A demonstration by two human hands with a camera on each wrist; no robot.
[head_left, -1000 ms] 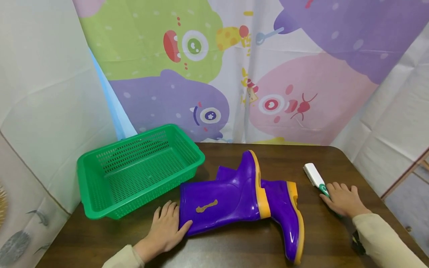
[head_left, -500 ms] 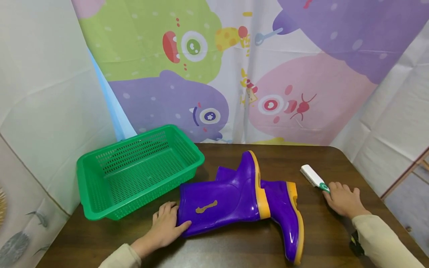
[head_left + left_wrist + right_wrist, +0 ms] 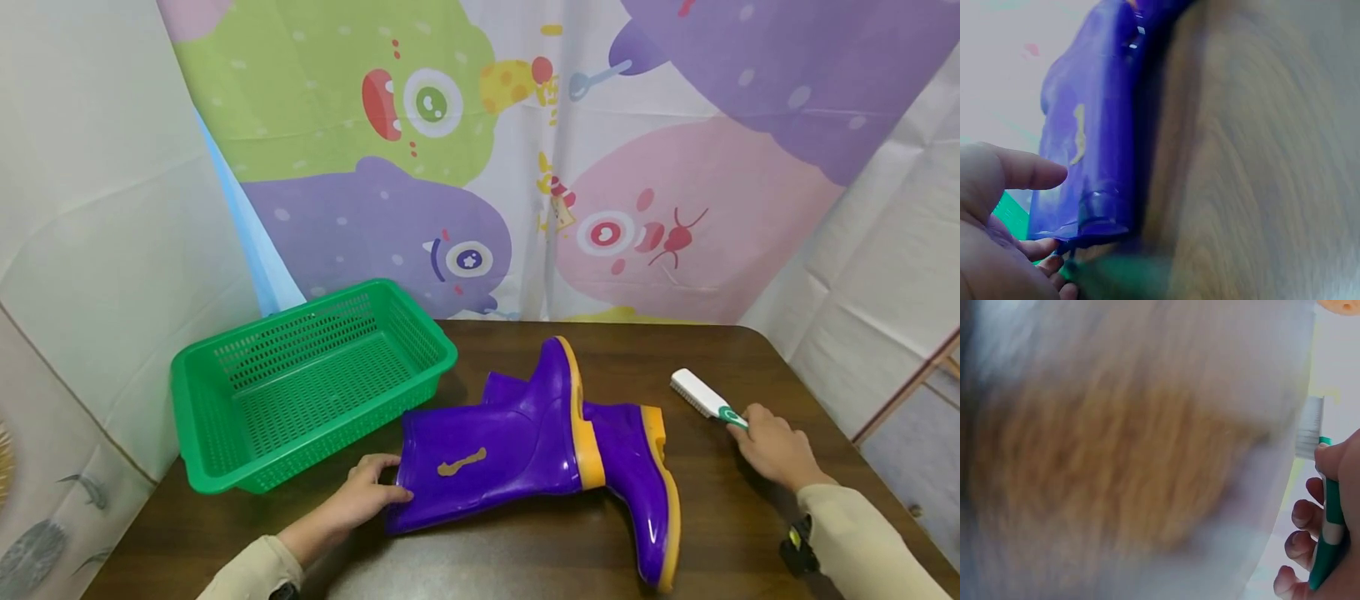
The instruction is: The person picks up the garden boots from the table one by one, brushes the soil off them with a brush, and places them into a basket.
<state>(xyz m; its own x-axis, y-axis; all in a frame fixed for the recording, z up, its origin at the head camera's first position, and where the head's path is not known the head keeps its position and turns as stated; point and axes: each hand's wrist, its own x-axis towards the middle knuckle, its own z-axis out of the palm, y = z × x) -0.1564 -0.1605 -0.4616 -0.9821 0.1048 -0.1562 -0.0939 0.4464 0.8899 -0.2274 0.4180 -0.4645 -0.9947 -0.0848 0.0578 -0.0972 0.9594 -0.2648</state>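
Two purple rain boots with yellow soles lie on the table. The front boot [image 3: 480,454] has a brown smear on its shaft and overlaps the rear boot [image 3: 637,475]. My left hand [image 3: 360,496] holds the front boot at its top opening, thumb over the shaft and fingers at the rim; the left wrist view shows that opening [image 3: 1104,228] between thumb and fingers. At the right, my right hand [image 3: 780,450] grips the green handle of a white-headed scrub brush [image 3: 697,393]. The brush handle [image 3: 1333,531] lies across the palm in the right wrist view, fingers curled around it.
A green perforated basket [image 3: 315,383] stands at the left back of the brown wooden table [image 3: 525,558]. Behind the table hangs a cartoon-print curtain [image 3: 525,167], with pale sheets at both sides.
My left hand has slid left and taken hold of the boot's rim, drawing its lower corner left. My right hand has curled around the brush handle, and the brush has shifted slightly.
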